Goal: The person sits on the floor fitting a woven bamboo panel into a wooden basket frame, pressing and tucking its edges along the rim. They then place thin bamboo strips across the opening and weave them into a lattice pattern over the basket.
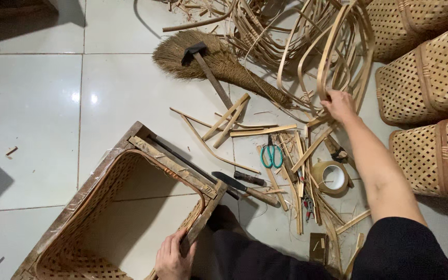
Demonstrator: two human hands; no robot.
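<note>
On the white tiled floor (pixel 37 103), near its lower edge: one unfinished woven bamboo basket (pixel 105 228), lying on its side within a wooden form, mouth towards the camera. Left hand (pixel 173 256) gripped the frame's near corner, fingers (pixel 168 248) curled over the rim, apparently to steady the piece.

Right hand (pixel 339 105), arm stretched towards the floor's far right, fingers clenched around a loop among the bent bamboo hoops (pixel 307 46), which lay bundled in a springy tangle near the upper edge.

Between the hands, scattered at arm's reach: split bamboo strips (pixel 257 130); green-handled scissors (pixel 272 154); knife (pixel 245 186) with dark blade; roll of brown tape (pixel 331 177); small pliers (pixel 308 207), partly buried. Hammer (pixel 206 65) rested on a fibre broom (pixel 203 62) beyond the strips.

Right edge: three finished lattice baskets (pixel 431 83) stacked close, hemming in the right arm on that side.

Open room: bare tiles to the left and upper left of the form. Centre right crowded with loose strips. Person's dark clothing (pixel 400 249) filled the lower right corner.
</note>
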